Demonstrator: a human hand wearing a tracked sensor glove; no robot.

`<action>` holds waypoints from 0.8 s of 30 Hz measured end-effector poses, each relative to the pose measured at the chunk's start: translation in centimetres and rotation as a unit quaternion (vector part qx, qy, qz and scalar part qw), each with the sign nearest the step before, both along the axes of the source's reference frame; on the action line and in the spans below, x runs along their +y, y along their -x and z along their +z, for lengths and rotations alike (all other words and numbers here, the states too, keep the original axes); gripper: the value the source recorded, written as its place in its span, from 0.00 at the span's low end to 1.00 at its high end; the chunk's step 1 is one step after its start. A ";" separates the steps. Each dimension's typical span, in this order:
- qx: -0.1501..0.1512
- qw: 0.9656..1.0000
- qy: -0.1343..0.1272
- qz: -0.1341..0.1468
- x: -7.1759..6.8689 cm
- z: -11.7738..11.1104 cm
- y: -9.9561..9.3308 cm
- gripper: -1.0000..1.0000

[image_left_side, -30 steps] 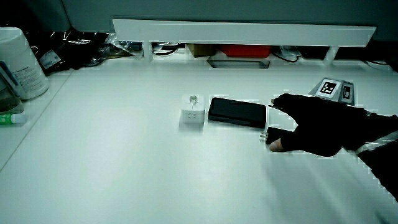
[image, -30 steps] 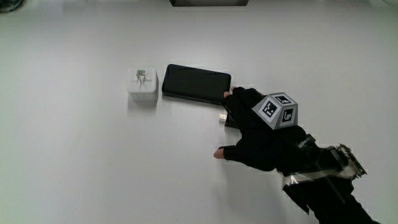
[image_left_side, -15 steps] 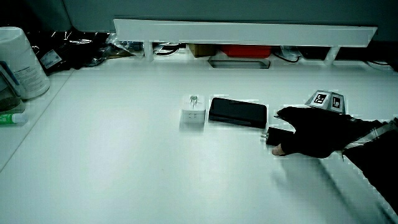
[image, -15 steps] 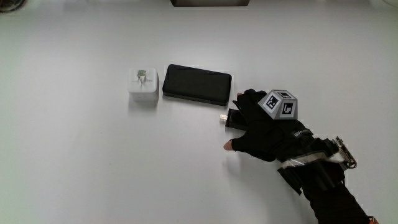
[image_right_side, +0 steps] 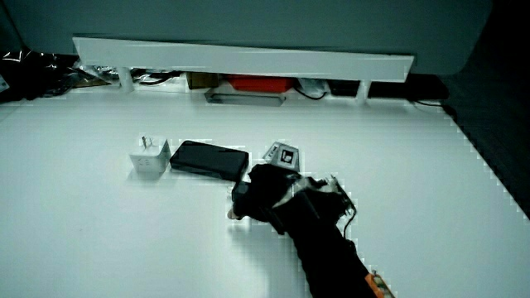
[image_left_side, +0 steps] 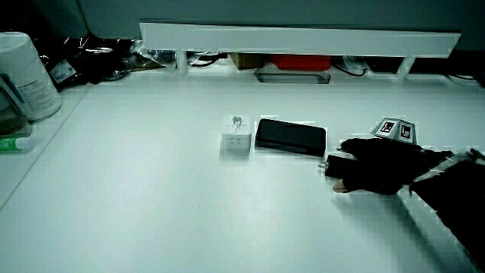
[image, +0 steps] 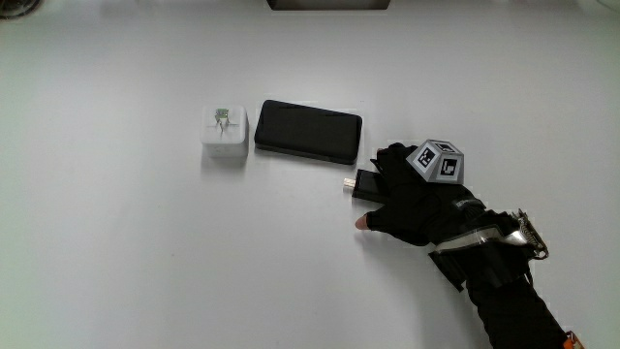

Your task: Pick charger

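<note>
- Worktop: white and flat; the clock face used below has 12 o'clock pointing away from the person.
- Phone: a dark slab lying flat near the middle of the worktop, screen up, seen in both side views.
- White plug cube: sits just beside the phone at its 9 o'clock with a narrow gap between them. Its prongs point up in both side views.
- Black charger: a small dark block with a pale metal tip pointing to 9 o'clock. It lies on the worktop near the phone's nearer corner, at about the phone's 4 o'clock, and does not touch the phone. It also shows in both side views.
- Hand: black-gloved, low over the worktop, covering the black charger's 3 o'clock end. Whether it is clamped on the block or merely lies on it cannot be told in the main view or in either side view.
- Patterned cube: sits on the back of the hand.
- Forearm: dark-sleeved, running from the hand toward 4 o'clock.
- Low partition: white, at the worktop's 12 o'clock edge.
- Pale tub: stands at the worktop's edge, well apart from the phone at about its 10 o'clock.
</note>
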State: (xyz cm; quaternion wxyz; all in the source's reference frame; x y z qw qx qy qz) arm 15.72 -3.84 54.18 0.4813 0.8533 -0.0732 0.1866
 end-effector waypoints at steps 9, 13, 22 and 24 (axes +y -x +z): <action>0.001 1.000 -0.004 0.005 -0.1 -0.1 -0.1 0.54; 0.005 1.000 -0.017 0.006 -0.1 0.4 -0.1 0.61; 0.002 0.998 -0.056 0.017 -0.1 -0.3 0.2 0.78; 0.011 0.997 -0.071 0.020 -0.1 -0.3 0.1 0.81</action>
